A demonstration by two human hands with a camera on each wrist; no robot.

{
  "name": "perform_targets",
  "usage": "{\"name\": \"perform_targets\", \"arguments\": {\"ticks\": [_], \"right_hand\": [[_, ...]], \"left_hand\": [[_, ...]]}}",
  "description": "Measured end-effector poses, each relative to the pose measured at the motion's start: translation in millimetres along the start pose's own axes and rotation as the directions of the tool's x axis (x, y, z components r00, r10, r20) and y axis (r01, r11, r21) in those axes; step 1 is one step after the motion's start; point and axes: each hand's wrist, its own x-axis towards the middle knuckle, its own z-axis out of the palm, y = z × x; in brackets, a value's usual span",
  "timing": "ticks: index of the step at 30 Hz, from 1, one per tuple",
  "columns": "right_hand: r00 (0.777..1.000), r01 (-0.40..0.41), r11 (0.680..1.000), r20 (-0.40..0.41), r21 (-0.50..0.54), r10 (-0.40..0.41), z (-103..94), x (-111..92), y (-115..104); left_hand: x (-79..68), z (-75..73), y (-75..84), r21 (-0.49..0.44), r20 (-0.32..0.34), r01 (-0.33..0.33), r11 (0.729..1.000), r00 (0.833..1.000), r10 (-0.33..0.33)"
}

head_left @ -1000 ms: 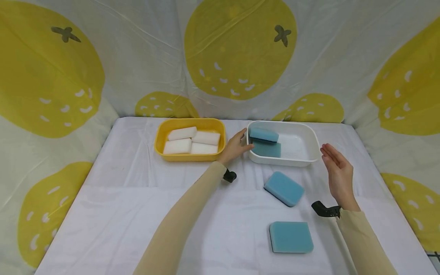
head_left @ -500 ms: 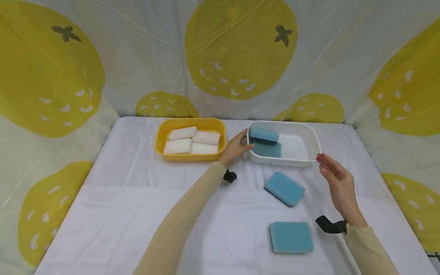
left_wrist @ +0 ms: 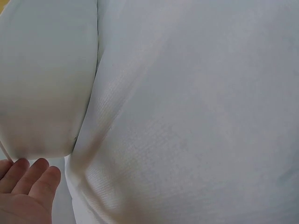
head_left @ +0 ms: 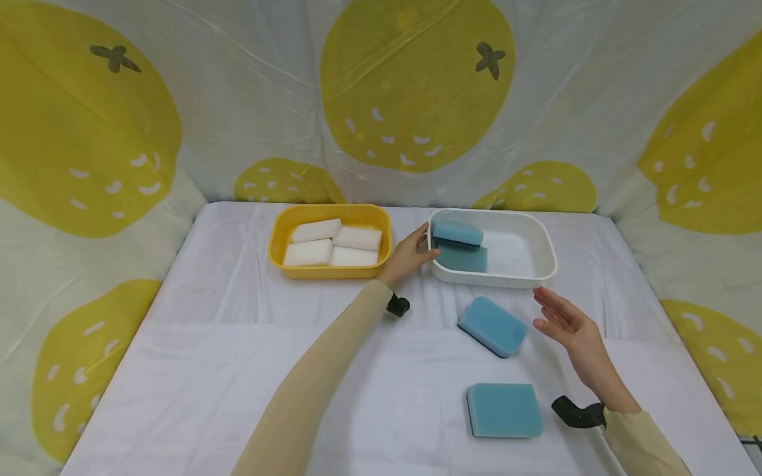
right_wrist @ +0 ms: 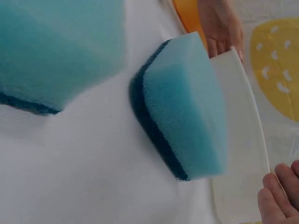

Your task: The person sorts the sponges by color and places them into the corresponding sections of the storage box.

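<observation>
At the left end of a white plastic tray, my left hand rests its fingers against the outer wall, thumb at the rim. In the left wrist view those fingers lie close beside the tray's pale wall. Two blue sponges, one light leaning on a darker one, lie inside. My right hand hovers with extended fingers near the tray's front right corner, holding nothing. Left of it lies a slanted blue sponge with a dark scouring side, large in the right wrist view. Another blue sponge lies nearer me.
A yellow tray holding several white sponge blocks stands left of my left hand. White cloth covers the table. Behind it hangs a lemon-print curtain.
My right hand has drawn back from beside the white tray's right end, moving toward me and left, closer to the slanted sponge. My left hand, both trays and the sponges have stayed put.
</observation>
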Motion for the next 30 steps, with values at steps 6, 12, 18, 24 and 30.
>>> {"name": "perform_targets", "arguments": {"ticks": [6, 12, 18, 24, 30], "right_hand": [[0.998, -0.039, 0.997, 0.046, -0.066, 0.042, 4.3, -6.6, 7.7], [0.994, -0.059, 0.995, 0.088, -0.081, 0.066, 9.4, -11.6, 11.8], [0.992, -0.051, 0.998, 0.116, -0.04, 0.056, 14.4, -15.1, 17.5], [0.991, -0.043, 0.996, 0.12, -0.084, 0.053, 20.8, -16.0, 23.5], [0.988, -0.084, 0.981, 0.111, -0.175, 0.104, 26.0, -13.9, 21.0]], "left_hand": [[0.3, 1.1, 0.0, -0.014, -0.005, 0.006, 1.0, 1.0, -0.006], [4.2, 3.5, -3.4, -0.009, -0.01, 0.003, 1.0, 1.0, -0.003], [4.9, 3.3, -5.4, -0.02, -0.006, -0.003, 1.0, 1.0, 0.003], [5.6, 2.8, -6.7, -0.05, 0.003, -0.001, 0.999, 1.0, 0.001], [7.2, 3.6, -7.0, -0.048, 0.001, -0.003, 0.999, 1.0, 0.003]]}}
